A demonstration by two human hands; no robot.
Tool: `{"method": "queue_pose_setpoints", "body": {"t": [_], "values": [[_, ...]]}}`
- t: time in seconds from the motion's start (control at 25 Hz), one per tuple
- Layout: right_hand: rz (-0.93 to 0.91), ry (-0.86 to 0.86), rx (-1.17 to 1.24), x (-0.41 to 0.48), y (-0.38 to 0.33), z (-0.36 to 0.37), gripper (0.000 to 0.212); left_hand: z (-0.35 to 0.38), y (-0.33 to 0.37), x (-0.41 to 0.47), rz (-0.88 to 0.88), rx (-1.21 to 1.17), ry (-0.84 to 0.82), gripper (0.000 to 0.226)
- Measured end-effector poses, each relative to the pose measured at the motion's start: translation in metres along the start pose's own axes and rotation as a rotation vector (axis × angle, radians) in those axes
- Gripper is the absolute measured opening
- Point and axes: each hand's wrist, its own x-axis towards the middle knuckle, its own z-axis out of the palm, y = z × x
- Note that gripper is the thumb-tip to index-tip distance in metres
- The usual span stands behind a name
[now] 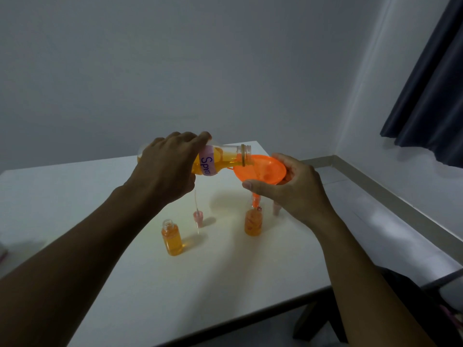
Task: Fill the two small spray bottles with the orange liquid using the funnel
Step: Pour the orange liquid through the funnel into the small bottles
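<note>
My left hand (167, 166) grips a clear bottle of orange liquid (220, 159) with a purple label, tipped almost flat, its open mouth over the rim of an orange funnel (263, 171). My right hand (293, 189) holds the funnel by its bowl. The funnel's spout goes down into a small spray bottle (253, 222) that stands on the white table (125, 271) and holds orange liquid with bubbles. A second small spray bottle (172, 237) stands uncapped to the left, nearly full of orange liquid.
A pink spray cap with its thin tube (198, 216) stands between the two small bottles. Another pink cap (276, 208) peeks out behind my right hand. The table's right edge runs along a wall ledge; a dark curtain (431, 96) hangs at the upper right.
</note>
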Motion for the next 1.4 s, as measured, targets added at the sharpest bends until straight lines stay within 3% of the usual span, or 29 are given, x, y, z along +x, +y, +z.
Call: {"method": "queue_pose_setpoints", "body": {"t": [0.28,0.68,1.4], "values": [[0.023,0.002,-0.028,0.0026,0.0037,0.0013,0.091,0.0009,0.0016,0.0007,-0.004,0.004,-0.002,0.077],[0.027,-0.002,-0.035,0.0,-0.0009,-0.0007,0.104,0.0004,-0.0001,0.0008,0.005,0.014,0.003,0.077],[0.033,-0.005,-0.033,0.0015,-0.0018,0.0005,0.095,0.0009,-0.0007,0.0003,-0.021,-0.013,-0.015,0.076]]}}
